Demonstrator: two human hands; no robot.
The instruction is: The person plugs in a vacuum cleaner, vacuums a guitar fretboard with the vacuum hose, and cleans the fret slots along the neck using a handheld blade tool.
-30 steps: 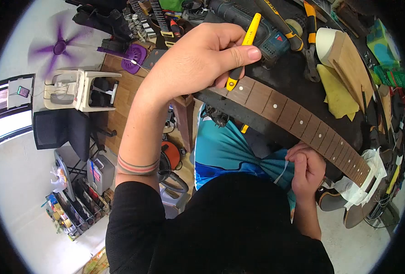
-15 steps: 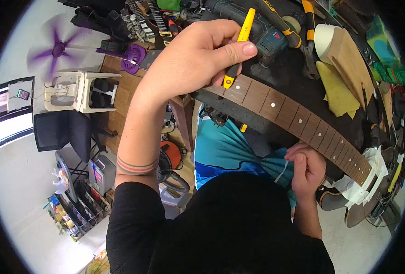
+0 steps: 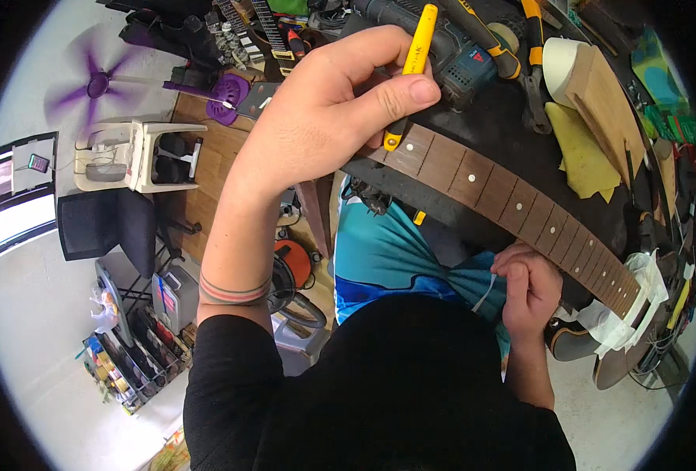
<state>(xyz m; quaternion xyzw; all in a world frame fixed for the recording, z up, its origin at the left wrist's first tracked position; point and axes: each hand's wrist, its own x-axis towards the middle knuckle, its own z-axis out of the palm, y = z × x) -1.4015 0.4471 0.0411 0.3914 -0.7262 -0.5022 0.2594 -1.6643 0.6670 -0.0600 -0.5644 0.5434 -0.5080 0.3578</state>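
Note:
My left hand [image 3: 328, 110] is closed around a slim yellow-and-black tool [image 3: 421, 43], thumb pressed along its handle. The tool's lower end, with a small brass-coloured screw, rests at or just above the guitar neck [image 3: 473, 179]; its working tip is not clear. The neck has a brown fingerboard with white dot inlays and dark cross lines, and runs diagonally down to the right. White masking tape [image 3: 650, 275] covers the guitar around its lower end. My right hand [image 3: 530, 286] is curled beside the neck's near edge, fingertips partly hidden, close to a white cord [image 3: 486, 292].
A power tool [image 3: 462, 67], pliers [image 3: 535, 102] and a yellow cloth [image 3: 583, 149] lie on the dark bench beyond the neck. A wood block [image 3: 611, 102] stands at the right. On the left are a purple fan [image 3: 97, 85] and a white plastic chair [image 3: 140, 157].
My left hand has shifted slightly, and the tool's upper end has moved up and a little left. My right hand stays almost still beside the neck.

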